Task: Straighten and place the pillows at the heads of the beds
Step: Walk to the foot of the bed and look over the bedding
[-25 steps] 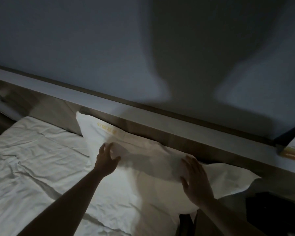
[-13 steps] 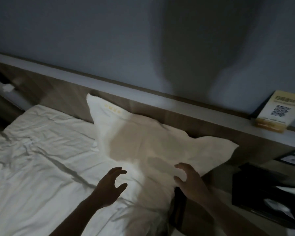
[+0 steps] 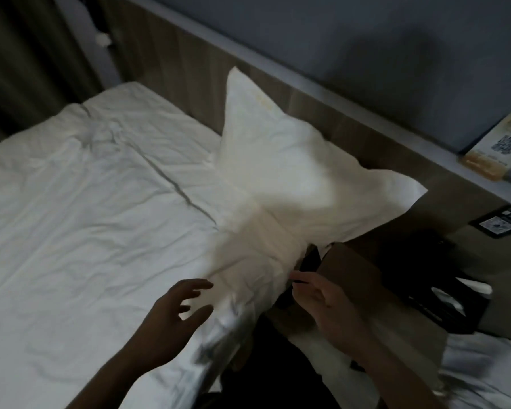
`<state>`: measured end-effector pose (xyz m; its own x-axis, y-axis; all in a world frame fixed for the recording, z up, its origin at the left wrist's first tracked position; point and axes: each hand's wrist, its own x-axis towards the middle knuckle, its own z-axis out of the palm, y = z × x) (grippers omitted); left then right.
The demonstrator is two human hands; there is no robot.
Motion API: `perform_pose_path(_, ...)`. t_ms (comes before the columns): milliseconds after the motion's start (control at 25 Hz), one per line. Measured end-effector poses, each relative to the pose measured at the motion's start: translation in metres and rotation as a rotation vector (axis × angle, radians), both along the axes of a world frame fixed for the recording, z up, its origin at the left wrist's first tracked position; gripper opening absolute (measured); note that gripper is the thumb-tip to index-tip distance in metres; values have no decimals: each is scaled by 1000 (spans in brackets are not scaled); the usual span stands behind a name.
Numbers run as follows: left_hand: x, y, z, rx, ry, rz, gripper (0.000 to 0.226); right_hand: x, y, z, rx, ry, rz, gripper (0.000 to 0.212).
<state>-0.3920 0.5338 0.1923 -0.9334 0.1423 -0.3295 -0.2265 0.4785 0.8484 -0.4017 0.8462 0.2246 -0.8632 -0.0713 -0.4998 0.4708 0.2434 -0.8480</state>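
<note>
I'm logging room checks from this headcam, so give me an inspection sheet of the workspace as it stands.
Surface: bed with white, wrinkled sheet.
Job's things: one white pillow propped against the wooden headboard, at the bed's right end, one corner overhanging.
Clutter: QR-code card on the headboard ledge; dark tissue box on the nightstand.
Grippers: left hand and right hand open, hovering near the pillow's lower edge, holding nothing.
Cables: nothing seen.
Surroundings: grey wall, dim light; second bed at right.
</note>
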Motion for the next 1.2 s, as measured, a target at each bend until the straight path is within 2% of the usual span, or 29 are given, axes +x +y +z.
perform_pose_path(240, 141, -12, 26, 46, -102, 290, 33, 84, -39, -6, -13, -63, 240, 23)
perform_pose_path(480, 277, 8, 24, 48, -242, 600, 31, 157, -35, -28, -62, -110, 432, 29)
perform_pose_path(640, 356, 23, 25, 110, -314, 657, 27, 210, -32, -45, -69, -191, 492, 31)
perform_pose_path(800, 416, 25, 36, 167, -267, 779, 28, 257, -52, -34, -110, -175, 539, 24)
perform_pose_path(1000, 488, -23, 35, 131, -238, 837, 50, 321, -108, -22, -127, -92, 575, 18)
perform_pose_path(1080, 526, -57, 33, 124, -236, 844, 45, 357, -146, -22, -147, -54, 577, 19)
perform_pose_path(1160, 568, -97, 32, 123, -224, 866, 39, 400, -189, -28, -149, -31, 597, 33)
perform_pose_path(1200, 593, -119, 30, 105, -222, 877, 40, 425, -211, -31, -150, -24, 604, 28)
